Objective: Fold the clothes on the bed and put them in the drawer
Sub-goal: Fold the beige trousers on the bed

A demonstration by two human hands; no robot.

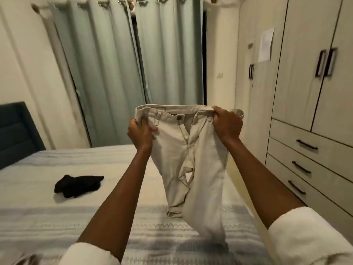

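While held up: beige trousers [193, 155] hang over bed [57, 217], cuffs touching it.
Grip: left hand [141, 133] and right hand [226, 124], fingers curled, pinching waistband ends.
Handling: soft, light, floppy; likely best held at waistband.
Nearby: black garment [77, 185] on bed.

Trousers [193, 150] held up over bed [57, 217], left hand [141, 133] and right hand [226, 124] at opposite waistband ends, legs hanging onto bedcover. Dark garment [77, 185] on bed, left. Headboard [17, 131] far left. Curtains [124, 64] behind. Wardrobe [305, 64] right, drawers [309, 159] below its doors.
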